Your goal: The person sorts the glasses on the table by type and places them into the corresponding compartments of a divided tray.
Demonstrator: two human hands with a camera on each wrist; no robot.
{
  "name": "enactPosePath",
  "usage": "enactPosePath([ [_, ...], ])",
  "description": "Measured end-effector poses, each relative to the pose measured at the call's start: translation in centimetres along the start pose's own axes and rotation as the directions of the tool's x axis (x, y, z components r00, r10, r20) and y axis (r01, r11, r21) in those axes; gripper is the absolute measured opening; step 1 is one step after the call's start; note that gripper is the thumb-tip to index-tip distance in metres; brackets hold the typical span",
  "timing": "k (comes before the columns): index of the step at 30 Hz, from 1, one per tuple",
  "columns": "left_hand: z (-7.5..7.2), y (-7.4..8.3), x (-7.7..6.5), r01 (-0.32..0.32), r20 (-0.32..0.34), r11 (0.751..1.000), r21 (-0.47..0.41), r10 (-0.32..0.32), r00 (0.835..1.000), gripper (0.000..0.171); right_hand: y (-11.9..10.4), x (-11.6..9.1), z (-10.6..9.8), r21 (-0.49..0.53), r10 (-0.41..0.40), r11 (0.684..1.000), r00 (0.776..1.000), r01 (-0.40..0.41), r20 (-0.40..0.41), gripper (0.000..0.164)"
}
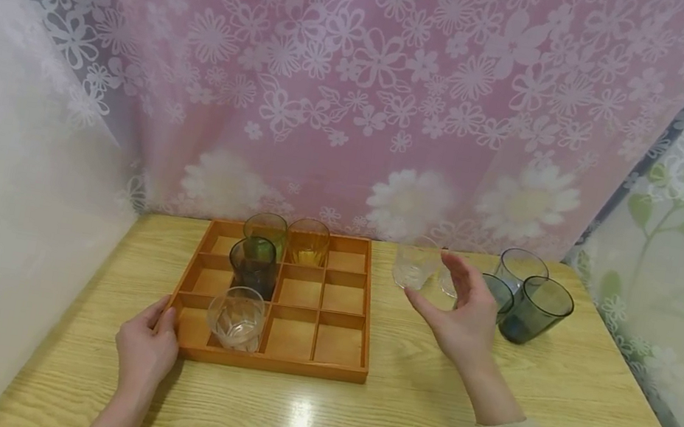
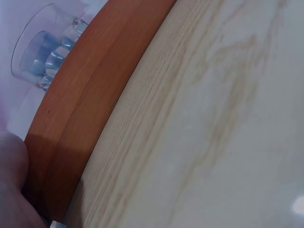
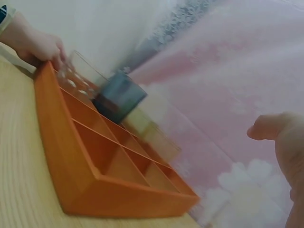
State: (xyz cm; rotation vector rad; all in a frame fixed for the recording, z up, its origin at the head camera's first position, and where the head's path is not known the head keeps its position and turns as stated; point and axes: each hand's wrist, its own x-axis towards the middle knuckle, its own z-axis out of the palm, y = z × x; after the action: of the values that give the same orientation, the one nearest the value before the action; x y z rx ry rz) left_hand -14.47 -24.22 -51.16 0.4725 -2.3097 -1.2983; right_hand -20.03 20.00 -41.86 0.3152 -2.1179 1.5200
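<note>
A wooden compartment tray point(image 1: 271, 364) lies on the table, and my left hand point(image 1: 147, 343) grips its front left corner. A clear glass point(image 1: 236, 320) stands in a front compartment. Behind it are a dark grey glass point(image 1: 254, 270), a green glass point(image 1: 266, 226) and, to its right at the back, an amber glass point(image 1: 308, 244). My right hand point(image 1: 463, 315) is raised right of the tray, thumb and fingers spread, with nothing between them. Nearest its fingertips is a clear glass point(image 1: 414, 266); whether they touch cannot be told. Another clear glass point(image 1: 448, 283) is partly hidden behind the hand.
Further right stand a bluish clear glass point(image 1: 523, 268), a dark greenish glass point(image 1: 537, 312) and a grey-green glass point(image 1: 499, 294) partly covered by the right hand. A floral curtain point(image 1: 360, 97) hangs behind the wooden table point(image 1: 390, 415), with pale sheets at both sides.
</note>
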Motion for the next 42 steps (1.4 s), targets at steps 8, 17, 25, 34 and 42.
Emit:
enactPosePath([
  [8,-0.1,0.0,0.0,-0.006,0.003,1.0,-0.028,0.007,1.0,0.034,1.0,0.1,-3.7,-0.095,0.007,0.995,0.995,-0.017,-0.098,0.08],
  [17,-0.1,0.0,0.0,0.017,0.016,0.999,-0.036,-0.017,1.0,0.035,2.6,-0.4,-6.0,-0.137,0.076,0.986,0.986,-0.096,-0.15,0.086],
  [25,-0.1,0.1,0.0,0.014,0.011,1.0,-0.022,-0.013,1.0,0.035,3.6,-1.0,-6.4,-0.168,0.177,0.965,0.973,-0.2,-0.146,0.09],
  [34,-0.1,0.2,-0.1,0.011,0.004,1.0,-0.017,-0.011,1.0,0.034,5.7,-1.1,-6.3,-0.138,0.265,0.949,0.954,-0.283,-0.139,0.095],
  [42,-0.2,0.3,-0.1,0.005,0.007,1.0,-0.011,-0.005,1.0,0.034,7.4,-1.5,-5.9,-0.192,0.351,0.909,0.928,-0.37,-0.127,0.091],
])
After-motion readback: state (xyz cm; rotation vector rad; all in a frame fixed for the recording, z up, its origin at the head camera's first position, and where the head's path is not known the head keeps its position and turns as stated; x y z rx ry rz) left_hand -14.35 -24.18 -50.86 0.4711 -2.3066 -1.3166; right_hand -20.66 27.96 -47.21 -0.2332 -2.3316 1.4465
